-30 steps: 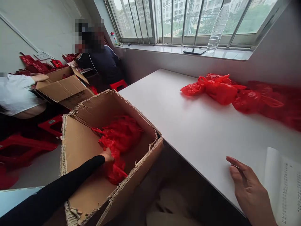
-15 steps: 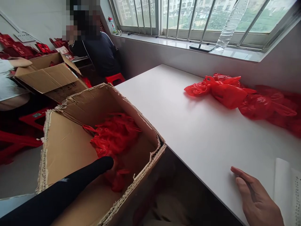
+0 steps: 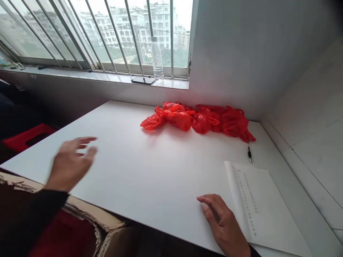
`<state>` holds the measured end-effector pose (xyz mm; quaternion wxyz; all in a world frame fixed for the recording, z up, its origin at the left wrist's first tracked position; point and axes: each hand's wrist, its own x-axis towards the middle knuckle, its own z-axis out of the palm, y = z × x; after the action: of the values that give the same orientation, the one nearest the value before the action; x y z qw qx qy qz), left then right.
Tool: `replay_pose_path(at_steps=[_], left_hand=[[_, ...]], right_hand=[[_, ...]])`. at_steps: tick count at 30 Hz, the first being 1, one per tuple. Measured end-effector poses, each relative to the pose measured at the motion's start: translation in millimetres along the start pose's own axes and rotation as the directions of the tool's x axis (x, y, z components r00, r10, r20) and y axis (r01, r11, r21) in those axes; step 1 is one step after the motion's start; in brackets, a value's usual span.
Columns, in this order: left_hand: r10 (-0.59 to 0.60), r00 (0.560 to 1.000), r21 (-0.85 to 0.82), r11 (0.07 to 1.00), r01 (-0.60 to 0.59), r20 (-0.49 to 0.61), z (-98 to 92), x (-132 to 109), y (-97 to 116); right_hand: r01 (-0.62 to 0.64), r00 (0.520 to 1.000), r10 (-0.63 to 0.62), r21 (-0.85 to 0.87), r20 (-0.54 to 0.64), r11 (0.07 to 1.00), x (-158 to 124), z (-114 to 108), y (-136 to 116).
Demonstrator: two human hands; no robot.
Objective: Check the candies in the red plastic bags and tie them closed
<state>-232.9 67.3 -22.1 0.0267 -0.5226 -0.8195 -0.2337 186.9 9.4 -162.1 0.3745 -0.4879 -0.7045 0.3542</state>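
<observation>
My left hand [image 3: 70,162] hovers over the left part of the white table [image 3: 150,167], slightly blurred, fingers spread and holding nothing. On the table's near edge my right hand [image 3: 223,223] lies flat with fingers stretched out, touching the left side of a printed paper sheet [image 3: 261,207]. Several red plastic bags [image 3: 198,119] lie in a heap at the back of the table, well beyond both hands. The torn rim of a cardboard box [image 3: 88,217] shows below my left forearm, with red inside.
A black pen [image 3: 249,154] lies right of the bags. A water bottle [image 3: 157,59] and a dark phone [image 3: 143,80] stand on the window sill. A red stool [image 3: 25,137] sits at the left. A tiled wall borders the table's right side.
My left hand came out of the cardboard box, empty, and rose over the table. The view swung right, off the box and the other people. My right hand stayed on the table.
</observation>
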Motion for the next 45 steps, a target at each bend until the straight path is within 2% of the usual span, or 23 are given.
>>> replay_pose_path(at_steps=[1, 4, 6, 9, 12, 15, 18, 20, 22, 23, 24, 25, 26, 28, 30, 31, 32, 34, 36, 38, 40, 43, 45], left_hand=[[0.051, 0.999, 0.006, 0.999, -0.051, -0.006, 22.9, 12.3, 20.1], [0.204, 0.974, 0.044, 0.977, -0.209, 0.097, 92.3, 48.7, 75.9], [0.261, 0.949, 0.067, 0.959, -0.276, 0.179, 124.6, 69.2, 102.5], [0.286, 0.909, 0.089, 0.941, -0.326, 0.302, 140.8, 84.6, 121.7], [0.289, 0.873, 0.086, 0.933, -0.348, 0.393, 130.5, 74.9, 126.7], [0.324, 0.836, 0.041, 0.925, -0.379, 0.442, 113.5, 36.7, 131.6], [0.403, 0.775, -0.060, 0.900, -0.431, 0.486, 97.8, -29.8, 140.0], [0.463, 0.722, -0.138, 0.875, -0.463, 0.514, 85.4, -83.1, 146.2], [0.542, 0.645, -0.239, 0.833, -0.499, 0.538, 68.2, -132.6, 151.5], [0.608, 0.604, -0.328, 0.791, -0.516, 0.515, 57.9, -152.2, 153.5], [0.656, 0.583, -0.399, 0.754, -0.522, 0.479, 47.2, -166.7, 155.0], [0.680, 0.585, -0.456, 0.732, -0.507, 0.441, 36.9, -175.6, 156.1], [0.676, 0.608, -0.502, 0.728, -0.466, 0.416, 28.3, -178.8, 157.0], [0.591, 0.711, -0.541, 0.766, -0.347, 0.381, 19.5, -171.8, 157.8], [0.502, 0.799, -0.513, 0.806, -0.294, 0.331, 24.6, -156.1, 157.1], [0.496, 0.817, -0.479, 0.816, -0.324, 0.294, 31.6, -148.4, 156.1], [0.519, 0.811, -0.442, 0.815, -0.374, 0.270, 40.4, -142.1, 155.0], [0.588, 0.761, -0.398, 0.790, -0.466, 0.274, 59.3, -134.7, 153.5], [0.616, 0.731, -0.401, 0.774, -0.491, 0.294, 73.6, -133.4, 153.9], [0.601, 0.743, -0.403, 0.783, -0.473, 0.296, 79.3, -135.0, 156.0], [0.575, 0.765, -0.405, 0.798, -0.446, 0.291, 77.3, -137.0, 158.4], [0.540, 0.791, -0.427, 0.812, -0.398, 0.287, 67.4, -139.8, 161.4], [0.524, 0.798, -0.459, 0.812, -0.362, 0.298, 60.9, -142.9, 163.6]], right_hand=[[0.012, 1.000, -0.012, 0.017, -0.011, 1.000, 0.0, 0.9, 0.4], [0.048, 0.997, -0.044, 0.063, -0.066, 0.997, -0.1, 6.9, 6.1], [0.093, 0.990, -0.085, 0.071, -0.112, 0.993, 0.7, 12.7, 11.6], [0.154, 0.976, -0.142, 0.065, -0.163, 0.986, 3.1, 19.8, 16.8], [0.153, 0.977, -0.139, 0.078, -0.164, 0.985, 4.9, 19.8, 14.9], [0.123, 0.987, -0.109, 0.122, -0.116, 0.985, 4.5, 11.6, 8.4], [0.092, 0.995, -0.085, 0.161, -0.054, 0.983, 3.3, 0.0, 1.7], [0.051, 0.999, -0.047, 0.178, -0.028, 0.983, 2.5, -6.9, -1.7], [-0.009, 1.000, 0.014, 0.212, -0.024, 0.977, 1.9, -12.2, -4.4], [-0.038, 0.999, 0.045, 0.232, -0.026, 0.972, 1.6, -14.2, -5.4], [-0.058, 0.997, 0.066, 0.249, -0.028, 0.967, 1.4, -15.8, -6.2], [-0.066, 0.997, 0.077, 0.260, -0.030, 0.963, 1.3, -17.0, -6.8], [-0.065, 0.997, 0.075, 0.265, -0.027, 0.962, 1.3, -17.8, -7.3], [-0.045, 0.998, 0.056, 0.269, -0.030, 0.962, 1.5, -18.2, -8.0], [-0.023, 0.998, 0.038, 0.275, -0.052, 0.961, 2.0, -17.0, -9.0], [-0.013, 0.997, 0.032, 0.270, -0.067, 0.963, 2.1, -16.1, -9.9], [-0.002, 0.996, 0.025, 0.257, -0.085, 0.966, 2.0, -15.2, -11.4], [0.022, 0.989, 0.010, 0.215, -0.147, 0.976, 0.5, -14.5, -17.1], [0.047, 0.968, -0.001, 0.179, -0.250, 0.983, -3.7, -16.4, -27.0], [0.087, 0.934, -0.025, 0.161, -0.356, 0.983, -10.6, -20.1, -40.5], [0.164, 0.910, -0.094, 0.142, -0.403, 0.976, -17.7, -23.4, -55.0], [0.261, 0.907, -0.231, 0.041, -0.352, 0.964, -20.8, -22.8, -69.8], [0.232, 0.923, -0.246, -0.084, -0.296, 0.969, -14.9, -18.7, -70.7]])
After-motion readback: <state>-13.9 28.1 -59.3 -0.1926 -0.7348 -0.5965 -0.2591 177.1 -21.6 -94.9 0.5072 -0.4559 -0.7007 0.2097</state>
